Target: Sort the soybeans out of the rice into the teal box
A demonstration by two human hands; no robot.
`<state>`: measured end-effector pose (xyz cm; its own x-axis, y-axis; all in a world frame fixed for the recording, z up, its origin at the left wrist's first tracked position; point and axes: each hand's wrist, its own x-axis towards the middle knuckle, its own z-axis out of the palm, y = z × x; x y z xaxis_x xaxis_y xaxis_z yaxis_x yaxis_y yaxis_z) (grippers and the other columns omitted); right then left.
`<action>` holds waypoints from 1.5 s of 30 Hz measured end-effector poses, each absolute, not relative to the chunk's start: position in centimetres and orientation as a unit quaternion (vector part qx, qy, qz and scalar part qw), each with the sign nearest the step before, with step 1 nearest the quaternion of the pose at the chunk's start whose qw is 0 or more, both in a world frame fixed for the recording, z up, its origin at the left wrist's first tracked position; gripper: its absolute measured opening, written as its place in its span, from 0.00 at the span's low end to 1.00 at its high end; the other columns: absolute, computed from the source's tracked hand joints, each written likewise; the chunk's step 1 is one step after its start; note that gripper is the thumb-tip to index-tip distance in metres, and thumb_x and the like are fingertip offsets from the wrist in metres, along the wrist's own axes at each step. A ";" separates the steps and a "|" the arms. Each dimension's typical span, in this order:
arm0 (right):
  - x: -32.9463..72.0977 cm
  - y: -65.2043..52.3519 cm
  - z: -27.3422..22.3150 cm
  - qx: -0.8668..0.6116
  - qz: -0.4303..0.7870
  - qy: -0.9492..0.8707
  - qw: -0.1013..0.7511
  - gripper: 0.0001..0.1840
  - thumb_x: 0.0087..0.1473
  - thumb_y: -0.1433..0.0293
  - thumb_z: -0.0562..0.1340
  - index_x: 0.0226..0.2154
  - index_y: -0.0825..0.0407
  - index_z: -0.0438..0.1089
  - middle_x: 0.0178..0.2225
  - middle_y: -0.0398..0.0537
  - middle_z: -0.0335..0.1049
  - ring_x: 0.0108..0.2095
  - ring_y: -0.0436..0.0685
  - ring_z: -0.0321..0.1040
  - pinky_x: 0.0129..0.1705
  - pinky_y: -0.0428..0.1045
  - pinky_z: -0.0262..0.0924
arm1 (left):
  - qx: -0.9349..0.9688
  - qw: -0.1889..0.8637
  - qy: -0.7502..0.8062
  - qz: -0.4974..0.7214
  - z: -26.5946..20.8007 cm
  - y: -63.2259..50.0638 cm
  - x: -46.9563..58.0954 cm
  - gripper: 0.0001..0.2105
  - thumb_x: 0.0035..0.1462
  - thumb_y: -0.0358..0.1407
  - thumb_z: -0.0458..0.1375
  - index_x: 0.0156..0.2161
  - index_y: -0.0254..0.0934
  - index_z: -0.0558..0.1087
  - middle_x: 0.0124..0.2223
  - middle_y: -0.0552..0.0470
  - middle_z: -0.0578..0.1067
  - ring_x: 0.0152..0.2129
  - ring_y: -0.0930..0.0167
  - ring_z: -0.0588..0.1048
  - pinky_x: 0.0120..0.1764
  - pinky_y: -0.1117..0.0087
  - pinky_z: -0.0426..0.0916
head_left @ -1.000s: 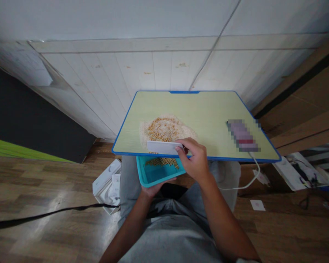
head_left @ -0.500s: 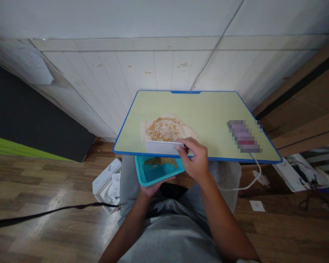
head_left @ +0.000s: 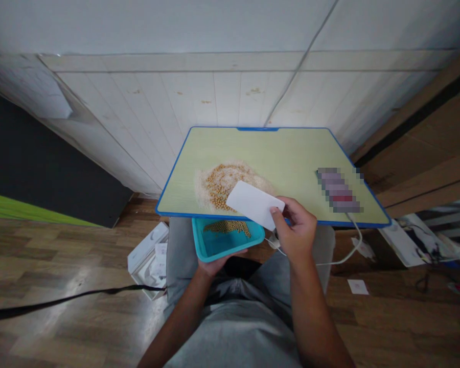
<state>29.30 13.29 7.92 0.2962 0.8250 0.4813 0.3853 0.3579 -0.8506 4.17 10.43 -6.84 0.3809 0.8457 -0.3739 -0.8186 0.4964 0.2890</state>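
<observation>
My right hand (head_left: 297, 227) pinches the corner of a white card (head_left: 253, 202), held tilted over the table's near edge. Partly behind the card lies a heap of pale rice-like grains (head_left: 258, 181) mixed with yellow soybeans (head_left: 216, 189), spread on the small table (head_left: 291, 158). Below that edge, my left hand (head_left: 214, 265) grips a turquoise tray (head_left: 230, 250) from underneath, and most of its fingers are hidden. Several soybeans (head_left: 230, 227) lie in the tray's far half.
A pixelated, phone-like object (head_left: 338, 190) lies on the table's right side, with a white cable (head_left: 356, 237) hanging from it. An open white box (head_left: 149, 258) stands on the floor at left. A brown cardboard box (head_left: 425, 133) borders the right side.
My right hand has moved right and slightly toward me. The card has turned from nearly edge-on to showing its broad face. The tray has shifted slightly right.
</observation>
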 end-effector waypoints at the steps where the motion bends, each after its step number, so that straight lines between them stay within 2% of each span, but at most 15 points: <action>1: 29.2 13.0 7.9 -0.536 0.189 -0.569 0.594 0.13 0.73 0.56 0.73 0.45 0.46 0.90 0.30 0.43 0.82 0.30 0.60 0.76 0.33 0.51 0.72 | 0.030 0.829 0.251 0.499 -6.5 10.4 4.3 0.35 0.82 0.68 0.52 0.71 0.52 0.89 0.85 0.41 0.81 0.89 0.25 0.63 0.81 0.05 0.56; 5: 28.1 12.5 7.9 -0.517 0.212 -0.600 0.573 0.11 0.72 0.59 0.72 0.44 0.45 0.90 0.29 0.42 0.81 0.27 0.59 0.75 0.32 0.51 0.70 | 0.045 0.825 0.273 0.492 -5.7 10.3 4.7 0.34 0.81 0.69 0.52 0.63 0.54 0.94 0.81 0.43 0.86 0.90 0.26 0.62 0.82 0.09 0.58; 8: 27.3 12.6 7.7 -0.508 0.220 -0.609 0.569 0.10 0.72 0.60 0.72 0.45 0.46 0.90 0.29 0.42 0.81 0.26 0.58 0.74 0.32 0.51 0.70 | 0.048 0.822 0.279 0.494 -5.7 10.2 4.8 0.37 0.82 0.69 0.47 0.62 0.54 0.95 0.80 0.45 0.86 0.91 0.28 0.59 0.84 0.12 0.55; 11: 27.5 12.8 7.4 -0.526 0.211 -0.596 0.569 0.11 0.71 0.60 0.71 0.45 0.46 0.90 0.28 0.42 0.80 0.27 0.58 0.74 0.31 0.50 0.69 | 0.048 0.826 0.280 0.487 -5.9 10.2 4.7 0.38 0.81 0.70 0.46 0.62 0.56 0.95 0.81 0.47 0.85 0.91 0.28 0.59 0.83 0.09 0.54; 17: 29.5 13.1 6.8 -0.573 0.171 -0.553 0.581 0.12 0.70 0.59 0.71 0.44 0.46 0.90 0.30 0.42 0.82 0.28 0.59 0.75 0.32 0.51 0.70 | 0.053 0.844 0.247 0.473 -6.2 10.3 4.7 0.37 0.79 0.71 0.49 0.65 0.57 0.94 0.83 0.48 0.84 0.92 0.29 0.58 0.83 0.11 0.57; 22: 30.7 13.4 6.6 -0.592 0.137 -0.529 0.592 0.12 0.70 0.58 0.72 0.45 0.46 0.90 0.31 0.44 0.84 0.29 0.60 0.77 0.34 0.52 0.73 | 0.052 0.840 0.260 0.474 -5.9 10.2 4.9 0.37 0.81 0.68 0.47 0.63 0.55 0.94 0.82 0.46 0.85 0.91 0.27 0.60 0.81 0.10 0.59; 25: 30.8 13.6 6.5 -0.597 0.116 -0.528 0.593 0.12 0.72 0.56 0.73 0.44 0.45 0.90 0.32 0.44 0.84 0.29 0.60 0.77 0.34 0.52 0.74 | 0.046 0.835 0.274 0.476 -6.0 10.2 5.0 0.35 0.81 0.68 0.48 0.63 0.56 0.94 0.81 0.46 0.85 0.90 0.27 0.61 0.81 0.09 0.58; 31: 30.2 13.5 6.6 -0.585 0.115 -0.528 0.604 0.13 0.74 0.55 0.72 0.46 0.45 0.90 0.34 0.46 0.87 0.30 0.61 0.79 0.34 0.53 0.76 | 0.056 0.836 0.273 0.473 -6.4 10.3 5.0 0.37 0.78 0.71 0.49 0.66 0.59 0.93 0.81 0.48 0.85 0.92 0.29 0.56 0.83 0.10 0.55; 36: 30.0 13.4 7.0 -0.581 0.126 -0.526 0.608 0.11 0.73 0.57 0.73 0.44 0.45 0.90 0.34 0.46 0.88 0.29 0.61 0.79 0.33 0.53 0.75 | 0.027 0.828 0.292 0.478 -6.2 10.2 5.1 0.39 0.82 0.69 0.43 0.68 0.56 0.92 0.80 0.46 0.86 0.92 0.32 0.59 0.85 0.14 0.52; 42: 29.9 13.3 7.5 -0.574 0.143 -0.521 0.615 0.10 0.70 0.61 0.72 0.45 0.46 0.91 0.35 0.45 0.89 0.29 0.59 0.79 0.33 0.52 0.74 | 0.044 0.832 0.291 0.471 -6.0 10.2 5.1 0.36 0.79 0.69 0.50 0.70 0.56 0.91 0.83 0.43 0.83 0.92 0.29 0.57 0.85 0.13 0.51; 45: 29.9 13.2 7.6 -0.573 0.150 -0.521 0.614 0.10 0.71 0.60 0.73 0.45 0.46 0.90 0.36 0.46 0.90 0.29 0.59 0.79 0.34 0.52 0.75 | 0.036 0.829 0.299 0.471 -5.8 10.2 5.2 0.37 0.81 0.68 0.47 0.69 0.54 0.92 0.82 0.41 0.84 0.92 0.29 0.58 0.85 0.12 0.49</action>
<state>29.86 13.24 7.62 0.4118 0.7819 0.4680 0.4129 0.2977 -0.8607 5.20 10.19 -5.76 0.3773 0.8029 -0.4616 -0.7602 0.5532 0.3408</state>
